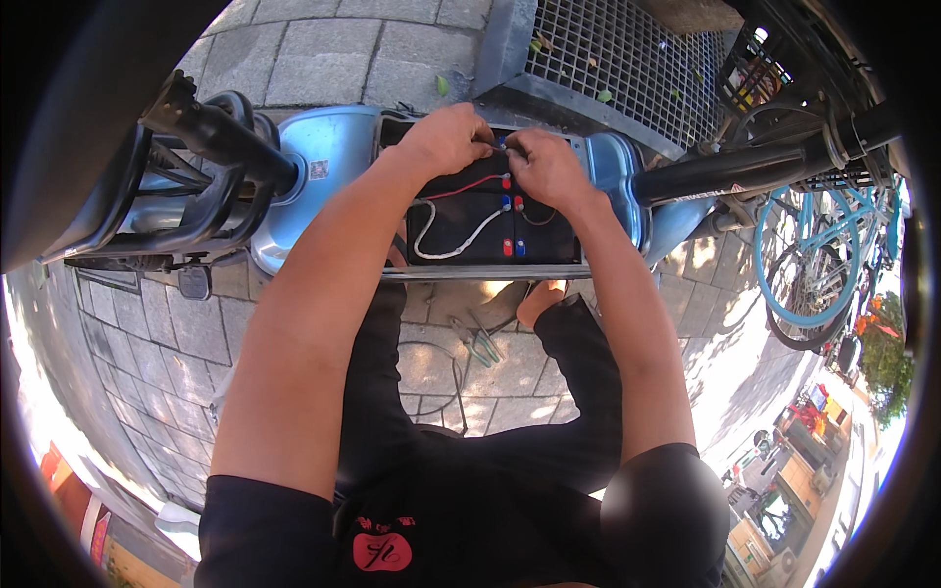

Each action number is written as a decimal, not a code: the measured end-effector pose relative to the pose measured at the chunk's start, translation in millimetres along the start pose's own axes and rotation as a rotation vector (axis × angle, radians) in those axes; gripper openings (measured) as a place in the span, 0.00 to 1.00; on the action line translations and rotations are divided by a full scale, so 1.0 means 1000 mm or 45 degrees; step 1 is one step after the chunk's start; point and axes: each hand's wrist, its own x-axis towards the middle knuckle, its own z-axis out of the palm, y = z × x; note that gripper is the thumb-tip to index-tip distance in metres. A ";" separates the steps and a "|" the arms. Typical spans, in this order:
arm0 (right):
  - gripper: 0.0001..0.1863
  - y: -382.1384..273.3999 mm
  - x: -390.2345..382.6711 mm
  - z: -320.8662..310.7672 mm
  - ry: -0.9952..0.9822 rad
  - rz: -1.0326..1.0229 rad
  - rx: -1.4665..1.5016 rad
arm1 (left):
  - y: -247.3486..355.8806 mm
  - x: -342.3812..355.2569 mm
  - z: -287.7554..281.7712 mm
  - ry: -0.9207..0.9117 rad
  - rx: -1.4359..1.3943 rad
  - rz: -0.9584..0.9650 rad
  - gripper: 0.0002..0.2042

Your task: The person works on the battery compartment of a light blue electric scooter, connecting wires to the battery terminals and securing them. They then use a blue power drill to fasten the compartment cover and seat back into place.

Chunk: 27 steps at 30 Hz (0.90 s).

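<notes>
Black batteries (pixel 463 214), upper centre, could spark if the red wire (pixel 472 184) slips across terminals (pixel 508 247); left hand (pixel 451 139), right hand (pixel 549 169): grip bunched, gap and hold hidden.

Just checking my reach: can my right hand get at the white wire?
Probably yes: the right end of the white wire lies uncovered near your right hand, though its fingers look occupied.

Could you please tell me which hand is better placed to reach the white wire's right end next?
Probably the right hand: it is nearer that end of the white wire, while the left hand is farther left and higher in view.
</notes>
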 end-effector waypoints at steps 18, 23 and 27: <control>0.09 0.015 0.018 -0.002 -0.177 -0.070 -0.114 | 0.001 0.002 0.017 0.113 -0.043 -0.037 0.15; 0.09 0.019 0.017 -0.002 -0.170 -0.097 -0.060 | -0.002 0.004 0.021 0.132 -0.070 0.019 0.14; 0.10 0.022 0.019 -0.002 -0.151 -0.027 0.007 | -0.006 0.006 0.024 0.149 -0.076 0.071 0.14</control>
